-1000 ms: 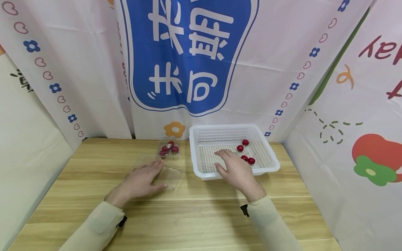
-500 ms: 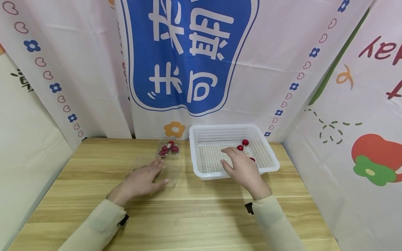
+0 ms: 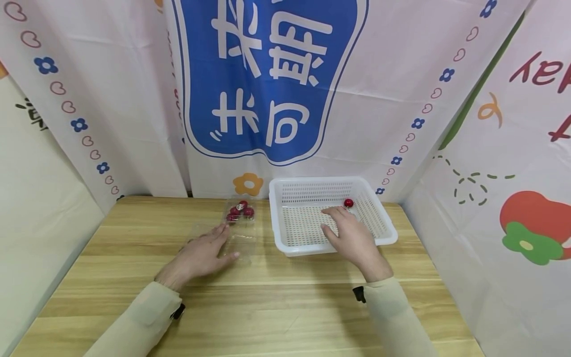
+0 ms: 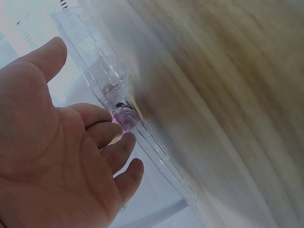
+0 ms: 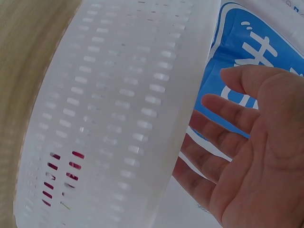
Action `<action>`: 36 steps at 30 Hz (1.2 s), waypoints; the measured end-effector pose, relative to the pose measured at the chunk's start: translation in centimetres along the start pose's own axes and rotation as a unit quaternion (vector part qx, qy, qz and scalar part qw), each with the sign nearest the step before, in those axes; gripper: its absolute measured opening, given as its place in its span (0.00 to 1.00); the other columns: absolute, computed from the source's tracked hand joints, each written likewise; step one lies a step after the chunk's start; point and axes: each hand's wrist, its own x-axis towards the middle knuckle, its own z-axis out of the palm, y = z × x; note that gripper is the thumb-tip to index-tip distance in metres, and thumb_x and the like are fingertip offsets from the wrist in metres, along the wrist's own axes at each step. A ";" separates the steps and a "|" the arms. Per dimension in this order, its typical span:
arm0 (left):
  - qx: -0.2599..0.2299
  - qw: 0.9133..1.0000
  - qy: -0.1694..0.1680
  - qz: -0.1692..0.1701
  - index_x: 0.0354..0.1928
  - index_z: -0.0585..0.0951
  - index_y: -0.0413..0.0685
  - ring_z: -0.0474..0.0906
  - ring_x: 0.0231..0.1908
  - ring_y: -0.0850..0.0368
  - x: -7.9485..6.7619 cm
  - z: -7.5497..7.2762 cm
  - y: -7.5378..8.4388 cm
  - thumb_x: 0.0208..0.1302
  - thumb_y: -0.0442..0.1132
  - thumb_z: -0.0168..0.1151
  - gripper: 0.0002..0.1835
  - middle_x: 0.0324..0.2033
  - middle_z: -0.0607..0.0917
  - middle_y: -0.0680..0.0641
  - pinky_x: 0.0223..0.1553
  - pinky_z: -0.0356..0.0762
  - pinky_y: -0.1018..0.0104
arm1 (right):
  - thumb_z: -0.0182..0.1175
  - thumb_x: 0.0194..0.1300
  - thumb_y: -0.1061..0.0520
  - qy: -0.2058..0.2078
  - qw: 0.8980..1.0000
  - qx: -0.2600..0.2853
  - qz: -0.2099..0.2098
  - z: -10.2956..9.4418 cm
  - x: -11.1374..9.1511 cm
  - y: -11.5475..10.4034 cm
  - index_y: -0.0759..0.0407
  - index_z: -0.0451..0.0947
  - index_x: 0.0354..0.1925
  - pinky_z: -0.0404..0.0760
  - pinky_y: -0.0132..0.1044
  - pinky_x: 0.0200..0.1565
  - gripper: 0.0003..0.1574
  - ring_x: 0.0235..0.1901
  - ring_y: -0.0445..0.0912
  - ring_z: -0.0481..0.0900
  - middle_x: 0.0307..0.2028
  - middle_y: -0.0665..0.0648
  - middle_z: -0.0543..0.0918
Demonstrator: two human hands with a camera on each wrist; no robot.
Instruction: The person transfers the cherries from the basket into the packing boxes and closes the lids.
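Observation:
A clear plastic box (image 3: 241,241) lies open on the table, with several small red fruits like cherries (image 3: 248,213) in its far half. My left hand (image 3: 196,258) reaches over the box's near, left part, fingers relaxed and holding nothing. In the left wrist view the fingertips (image 4: 128,171) lie close to the box's edge (image 4: 161,156); contact cannot be told. My right hand (image 3: 350,240) hovers over the near rim of the white slotted basket (image 3: 294,248), fingers loosely spread, gripping nothing. One cherry (image 3: 348,203) shows beyond it. Red patches (image 5: 73,165) show through the basket's slots.
The wooden table (image 3: 276,307) spreads around both containers. A printed white cloth (image 3: 134,99) with a blue sign (image 3: 285,74) hangs right behind the table's back edge. More cloth (image 3: 490,238) hangs at the right side.
My right hand has drifted to the right over the basket, now covering most of its cherries from the head view. My left hand has barely shifted. The box and basket stay put.

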 end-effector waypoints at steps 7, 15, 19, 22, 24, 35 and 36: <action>0.014 1.000 0.004 0.001 0.91 0.61 0.29 0.64 0.89 0.22 -0.1 0.2 0.5 0.88 0.66 0.63 0.53 0.92 0.60 0.26 0.87 0.68 0.20 | 0.66 0.88 0.51 0.006 1.000 0.016 0.011 -0.8 0.3 1.8 0.61 0.83 0.76 0.95 0.62 0.64 0.28 0.61 0.62 0.93 0.69 0.65 0.90; 0.013 1.000 -0.009 -0.008 0.91 0.59 0.28 0.62 0.90 0.22 -0.1 0.2 1.0 0.88 0.65 0.62 0.53 0.92 0.58 0.26 0.89 0.65 0.22 | 0.65 0.88 0.57 -0.016 0.999 0.020 0.027 -1.0 1.3 4.3 0.67 0.84 0.75 0.84 0.67 0.80 0.25 0.75 0.68 0.86 0.72 0.70 0.88; 0.011 1.000 -0.011 -0.011 0.91 0.60 0.27 0.62 0.90 0.22 -0.2 0.1 1.5 0.89 0.64 0.63 0.53 0.92 0.59 0.25 0.90 0.65 0.23 | 0.66 0.88 0.57 -0.041 0.998 0.008 0.043 -0.7 2.0 5.5 0.66 0.84 0.74 0.80 0.69 0.84 0.25 0.78 0.70 0.83 0.76 0.72 0.86; 0.017 1.000 -0.014 -0.013 0.90 0.60 0.26 0.63 0.90 0.22 -0.2 0.1 1.8 0.89 0.64 0.63 0.53 0.91 0.60 0.25 0.90 0.65 0.24 | 0.66 0.88 0.57 -0.067 0.996 0.000 0.057 -0.5 2.4 6.3 0.67 0.83 0.76 0.78 0.70 0.85 0.27 0.80 0.72 0.80 0.78 0.74 0.84; 0.017 1.000 -0.017 -0.013 0.90 0.60 0.26 0.62 0.90 0.22 -0.2 0.1 2.0 0.89 0.63 0.63 0.52 0.91 0.60 0.25 0.91 0.64 0.25 | 0.67 0.88 0.56 -0.085 0.994 -0.002 0.068 -0.4 2.7 6.8 0.67 0.82 0.78 0.76 0.70 0.86 0.29 0.81 0.72 0.79 0.78 0.74 0.83; 0.002 0.999 -0.023 -0.033 0.92 0.58 0.28 0.63 0.89 0.22 -0.6 0.8 2.1 0.90 0.63 0.60 0.52 0.92 0.57 0.26 0.86 0.70 0.21 | 0.72 0.82 0.62 -0.123 0.990 -0.012 0.074 0.2 3.8 7.9 0.72 0.85 0.73 0.82 0.70 0.81 0.27 0.75 0.71 0.86 0.71 0.73 0.89; 0.001 0.999 -0.023 -0.033 0.92 0.58 0.28 0.63 0.89 0.21 -0.7 0.8 2.1 0.90 0.63 0.60 0.52 0.92 0.57 0.26 0.86 0.70 0.22 | 0.72 0.82 0.62 -0.126 0.989 -0.013 0.076 0.2 3.8 7.9 0.71 0.85 0.72 0.83 0.69 0.80 0.26 0.74 0.70 0.86 0.70 0.73 0.90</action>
